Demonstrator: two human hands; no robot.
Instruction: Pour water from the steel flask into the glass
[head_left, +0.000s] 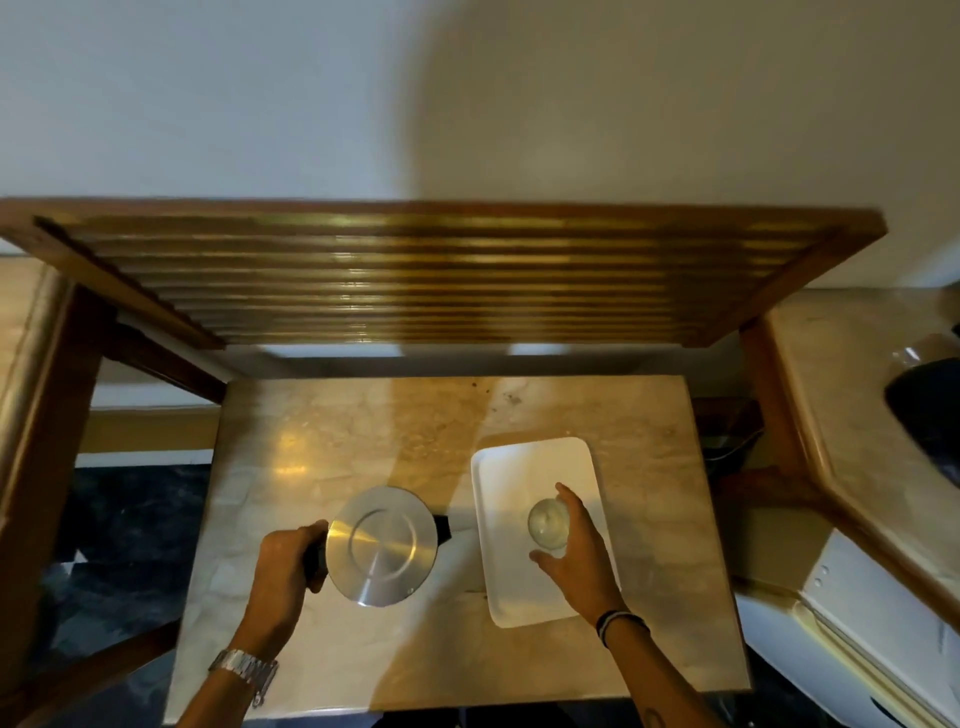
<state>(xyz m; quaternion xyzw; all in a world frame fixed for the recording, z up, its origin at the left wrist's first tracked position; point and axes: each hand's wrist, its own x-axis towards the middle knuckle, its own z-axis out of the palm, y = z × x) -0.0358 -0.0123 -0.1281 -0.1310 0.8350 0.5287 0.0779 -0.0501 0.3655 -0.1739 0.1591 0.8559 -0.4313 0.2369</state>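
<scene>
**Steel flask gripped by its handle, glass cupped on the white tray**

Steel shows brightest in the head view: the round lid of the steel flask (382, 545) faces straight up at the camera, standing on the marble tabletop (322, 441). The left hand (285, 564) is closed around the flask's dark handle (313, 561), fingers wrapped over it at the flask's left edge. On the side of the flask away from that grip, a short dark spout (442, 527) pokes out toward the tray. A metal watch (244, 670) sits on the left wrist.

Just beyond the spout lies a white rectangular tray (509, 467), and the glass (548, 522) stands upright on it, seen from above as a clear circle. The right hand (576, 551) curves around the glass with fingers spread, thumb toward the near side and fingertips at the far side; whether it presses the glass or only frames it cannot be told. Dark bands (621, 623) circle the right wrist.

Past both hands, a slatted wooden shelf (415, 275) spans above the table's far edge.
</scene>
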